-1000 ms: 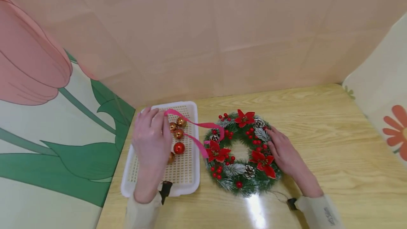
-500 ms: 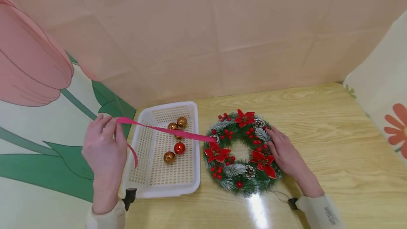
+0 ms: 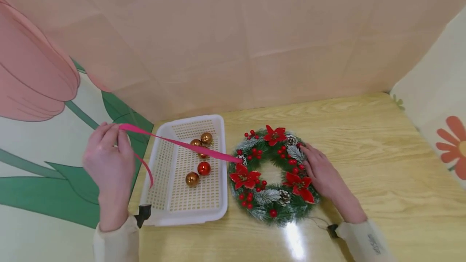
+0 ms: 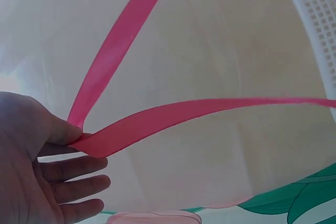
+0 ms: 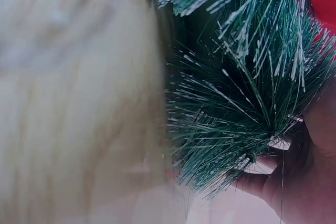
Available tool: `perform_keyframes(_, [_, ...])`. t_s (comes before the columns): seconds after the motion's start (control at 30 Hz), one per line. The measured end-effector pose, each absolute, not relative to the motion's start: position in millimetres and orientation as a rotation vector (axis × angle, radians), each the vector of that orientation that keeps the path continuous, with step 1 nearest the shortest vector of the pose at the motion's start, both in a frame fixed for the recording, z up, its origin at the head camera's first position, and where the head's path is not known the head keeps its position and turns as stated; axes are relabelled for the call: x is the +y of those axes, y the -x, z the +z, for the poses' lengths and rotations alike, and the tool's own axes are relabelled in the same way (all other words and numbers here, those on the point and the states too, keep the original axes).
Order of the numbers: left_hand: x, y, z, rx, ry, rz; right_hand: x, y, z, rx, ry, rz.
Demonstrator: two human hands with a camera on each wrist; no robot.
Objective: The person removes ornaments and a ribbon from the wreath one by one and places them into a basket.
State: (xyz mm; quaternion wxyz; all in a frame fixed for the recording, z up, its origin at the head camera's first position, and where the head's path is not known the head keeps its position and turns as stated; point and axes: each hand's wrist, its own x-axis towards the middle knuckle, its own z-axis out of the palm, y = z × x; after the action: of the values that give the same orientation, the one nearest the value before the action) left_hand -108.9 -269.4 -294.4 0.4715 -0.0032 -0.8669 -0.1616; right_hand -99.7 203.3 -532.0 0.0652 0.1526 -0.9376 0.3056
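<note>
A pink ribbon (image 3: 182,144) runs from the left part of a Christmas wreath (image 3: 265,197) across the white basket to my left hand (image 3: 111,169). In the left wrist view, thumb and index finger pinch the ribbon (image 4: 173,116), the other fingers are extended, and a second length slants away from the pinch. In the head view a loose tail hangs below that hand. My right hand (image 3: 324,175) holds the wreath's right side. Close up, its fingers are partly hidden by the green needles (image 5: 226,108). Red poinsettias, berries and frosted pine cones decorate the wreath.
The white plastic basket (image 3: 224,173) stands left of the wreath. In it lie a red bauble (image 3: 204,168) and several copper-coloured baubles (image 3: 192,179). The wooden table (image 3: 382,165) meets a plain wall behind and printed walls at both sides.
My left hand has moved left from over the basket, pulling the slack ribbon into a straighter line and uncovering the baubles. The right hand stays on the wreath.
</note>
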Motion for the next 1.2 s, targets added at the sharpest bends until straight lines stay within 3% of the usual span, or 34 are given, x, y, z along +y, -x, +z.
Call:
perform_keyframes(0.6, [-259, 115, -279, -2.188, -0.085, -0.346, 211, 99, -525, -2.872, -0.477, 0.873])
perform_keyframes(1.2, [-238, 114, -373, -2.837, -0.100, -0.148, 213, 99, -523, -2.919, -0.459, 0.867])
